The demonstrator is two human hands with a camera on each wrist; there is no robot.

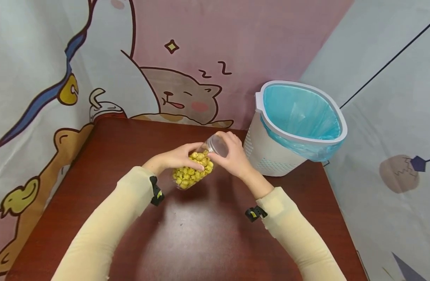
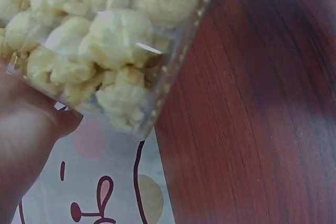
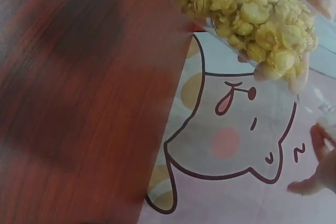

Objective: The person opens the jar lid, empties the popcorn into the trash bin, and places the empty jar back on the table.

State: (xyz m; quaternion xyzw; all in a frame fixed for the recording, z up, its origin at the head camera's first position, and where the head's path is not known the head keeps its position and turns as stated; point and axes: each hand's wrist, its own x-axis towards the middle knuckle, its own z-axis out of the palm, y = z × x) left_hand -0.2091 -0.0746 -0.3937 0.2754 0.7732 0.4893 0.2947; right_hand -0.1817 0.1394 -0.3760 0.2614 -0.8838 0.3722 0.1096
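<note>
A clear plastic jar [image 1: 191, 174] of yellow popcorn is held tilted above the table, its bottom toward the lower left. My left hand [image 1: 177, 158] grips the jar around its middle. At the upper end, my right hand [image 1: 235, 158] holds the round silver-rimmed lid [image 1: 219, 146] between thumb and fingers. The left wrist view has the jar's bottom corner [image 2: 123, 98] close up, with part of the left hand [image 2: 23, 129] beside it. In the right wrist view, popcorn fills the jar [image 3: 257, 22] partway, and the right hand [image 3: 321, 174] is cut off by the frame edge.
A white bin [image 1: 279, 150] with a blue liner bag [image 1: 295, 111] stands on the table's back right. The reddish-brown table [image 1: 200, 238] meets printed cloth walls [image 1: 257, 43] at the back and sides.
</note>
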